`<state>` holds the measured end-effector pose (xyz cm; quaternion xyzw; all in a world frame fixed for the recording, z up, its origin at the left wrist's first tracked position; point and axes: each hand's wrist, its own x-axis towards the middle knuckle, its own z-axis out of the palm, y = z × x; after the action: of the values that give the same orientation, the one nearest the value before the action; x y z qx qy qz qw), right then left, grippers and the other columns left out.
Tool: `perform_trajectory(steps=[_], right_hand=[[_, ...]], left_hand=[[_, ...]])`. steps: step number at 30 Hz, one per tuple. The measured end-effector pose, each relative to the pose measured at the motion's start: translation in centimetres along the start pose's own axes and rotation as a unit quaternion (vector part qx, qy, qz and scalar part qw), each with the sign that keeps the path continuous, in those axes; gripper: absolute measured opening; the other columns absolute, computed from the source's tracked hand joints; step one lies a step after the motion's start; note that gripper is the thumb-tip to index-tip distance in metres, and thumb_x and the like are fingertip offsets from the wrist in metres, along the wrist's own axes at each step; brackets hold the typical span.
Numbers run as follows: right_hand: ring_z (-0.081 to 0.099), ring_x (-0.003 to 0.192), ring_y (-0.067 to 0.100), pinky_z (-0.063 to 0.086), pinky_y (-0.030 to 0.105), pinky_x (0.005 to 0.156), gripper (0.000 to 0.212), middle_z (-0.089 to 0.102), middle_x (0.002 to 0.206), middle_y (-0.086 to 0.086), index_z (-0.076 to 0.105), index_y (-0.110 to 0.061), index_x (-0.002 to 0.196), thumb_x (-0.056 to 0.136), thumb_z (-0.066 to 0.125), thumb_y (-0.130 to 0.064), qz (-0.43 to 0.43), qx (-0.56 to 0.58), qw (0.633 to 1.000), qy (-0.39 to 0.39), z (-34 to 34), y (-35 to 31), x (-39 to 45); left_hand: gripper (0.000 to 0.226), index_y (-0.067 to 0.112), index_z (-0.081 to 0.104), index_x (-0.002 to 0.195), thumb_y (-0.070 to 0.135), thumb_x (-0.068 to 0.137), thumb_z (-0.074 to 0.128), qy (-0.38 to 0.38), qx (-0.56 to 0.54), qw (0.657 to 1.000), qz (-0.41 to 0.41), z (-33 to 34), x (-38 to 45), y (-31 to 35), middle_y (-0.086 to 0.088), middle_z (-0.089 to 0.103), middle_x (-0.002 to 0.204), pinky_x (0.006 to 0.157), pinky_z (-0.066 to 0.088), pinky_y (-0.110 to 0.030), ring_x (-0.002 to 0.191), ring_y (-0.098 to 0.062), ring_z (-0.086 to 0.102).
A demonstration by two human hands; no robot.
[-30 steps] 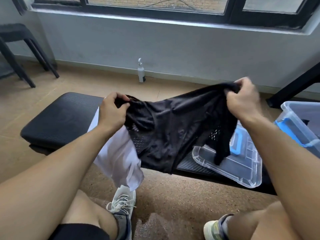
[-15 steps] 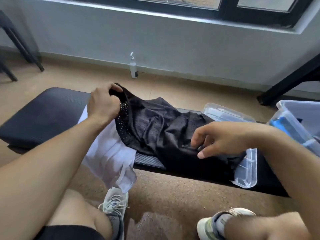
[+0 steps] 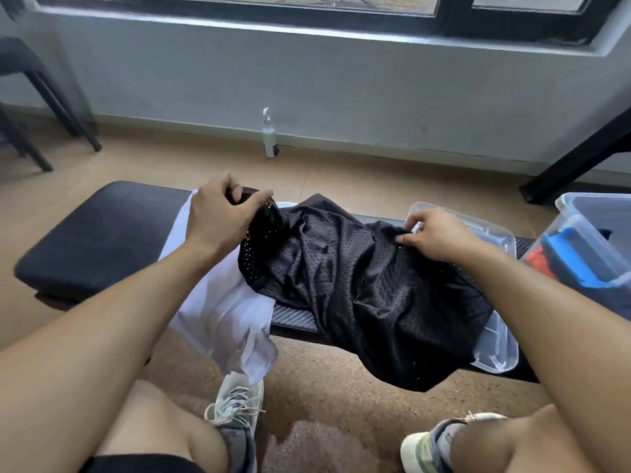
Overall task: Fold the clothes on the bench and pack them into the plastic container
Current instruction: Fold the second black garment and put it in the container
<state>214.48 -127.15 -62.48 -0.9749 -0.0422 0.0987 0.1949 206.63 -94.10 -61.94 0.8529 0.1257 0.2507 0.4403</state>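
Observation:
A black mesh garment point(image 3: 368, 288) lies spread and rumpled across the black padded bench point(image 3: 95, 233), its lower edge hanging over the front. My left hand point(image 3: 218, 216) grips its far left corner. At the garment's far right edge my right hand point(image 3: 440, 233) pinches the fabric. Under the black garment's left side lies a white garment point(image 3: 218, 302), which droops off the bench's front. A clear plastic lid point(image 3: 498, 339) rests on the bench at the right, partly covered by the black cloth. The clear plastic container point(image 3: 597, 240) with blue latches stands at the far right.
A small white spray bottle point(image 3: 269, 138) stands on the floor by the grey wall. Black stool legs point(image 3: 51, 104) rise at the far left, and a black table leg point(image 3: 577, 158) slants at the right. My two shoes point(image 3: 235, 407) rest on the brown floor below the bench.
The black garment was held up in the air between both hands a second ago. It has been lowered onto the bench, and my right hand has shifted to its far right edge.

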Motion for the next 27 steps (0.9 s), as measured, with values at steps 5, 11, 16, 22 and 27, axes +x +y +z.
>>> perform_trajectory(steps=[5,11,16,22,27], right_hand=[[0.047,0.07,0.019,0.035,0.032,0.062,0.025,0.052,0.073,-0.002,0.048,-0.021,0.073,0.087,0.067,-0.013,0.011,0.249,0.964,0.092,-1.5,-0.2,0.7],[0.05,0.078,0.02,0.04,0.029,0.068,0.021,0.055,0.075,-0.008,0.047,-0.023,0.07,0.071,0.041,-0.003,0.099,0.293,0.898,0.315,-4.8,2.5,-0.1],[0.064,0.091,0.021,0.049,0.029,0.083,0.03,0.068,0.086,-0.006,0.054,-0.026,0.079,0.069,0.037,-0.003,0.131,0.293,0.854,0.41,-5.6,4.1,-1.4],[0.061,0.079,0.023,0.045,0.027,0.069,0.021,0.071,0.086,0.0,0.068,-0.026,0.078,0.083,0.056,-0.01,0.09,-0.022,0.992,0.082,-4.6,2.6,-2.4],[0.058,0.071,0.012,0.045,0.021,0.058,0.034,0.077,0.077,0.001,0.07,-0.018,0.1,0.099,0.036,-0.014,0.046,-0.079,0.977,-0.194,-3.4,-0.6,-3.6]], left_hand=[[0.027,0.022,0.057,0.084,0.039,0.081,0.078,0.014,0.05,0.998,-0.035,-0.4,0.3,-0.8,0.014,0.059,0.073,0.073,0.047,-0.033,0.078,-0.017,0.058],[0.028,0.031,0.066,0.118,0.027,0.091,0.067,-0.004,0.086,0.995,-0.043,-0.8,0.3,-2.3,-0.005,0.07,0.107,0.091,0.049,-0.033,0.102,-0.024,0.064],[0.045,0.021,0.073,0.114,-0.005,0.084,0.051,0.028,0.086,0.995,-0.052,-1.1,-0.2,-0.8,0.002,0.069,0.098,0.086,0.043,-0.023,0.095,-0.018,0.061],[0.022,0.026,0.071,0.086,0.006,0.078,0.067,-0.049,0.126,0.988,-0.075,-1.1,-0.8,-0.7,0.007,0.068,0.087,0.075,0.042,-0.024,0.091,-0.019,0.065],[0.056,0.015,0.052,0.057,0.063,0.072,0.079,-0.077,0.098,0.992,-0.036,-0.1,-1.3,-0.5,0.006,0.056,0.058,0.061,0.043,-0.032,0.058,-0.014,0.053]])
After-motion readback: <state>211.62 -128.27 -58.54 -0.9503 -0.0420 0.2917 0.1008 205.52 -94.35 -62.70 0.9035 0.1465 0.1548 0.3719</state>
